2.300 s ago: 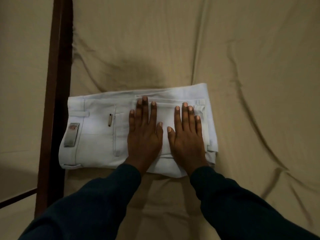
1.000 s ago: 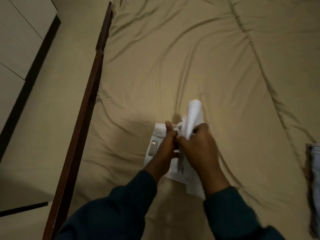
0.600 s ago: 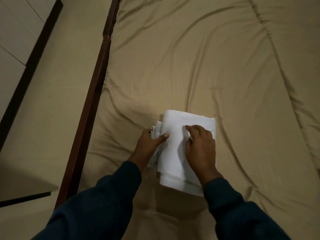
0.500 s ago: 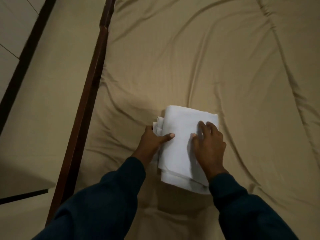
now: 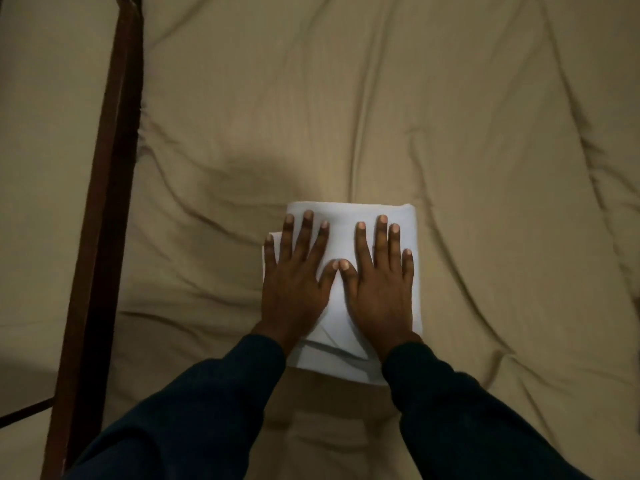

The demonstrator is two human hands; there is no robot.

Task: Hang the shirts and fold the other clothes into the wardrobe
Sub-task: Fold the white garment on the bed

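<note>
White trousers [image 5: 341, 233], folded into a compact rectangle, lie on the tan bedsheet [image 5: 381, 116] in the lower middle of the head view. My left hand [image 5: 294, 278] lies flat on the left half of the bundle, fingers spread and pointing away from me. On the right half my right hand [image 5: 381, 282] presses down the same way. The two thumbs touch at the middle. Both palms hide most of the top layer; folded edges show below my wrists. Dark sleeves cover both forearms.
A dark wooden bed rail [image 5: 100, 216] runs down the left side, with pale floor [image 5: 45, 150] beyond it. The wrinkled sheet stretches away above and to the right of the bundle.
The trousers went from one long fold to a smaller bundle, lifted and doubled over. My hands moved from gripping its edges to lying flat on top, and the view dropped closer.
</note>
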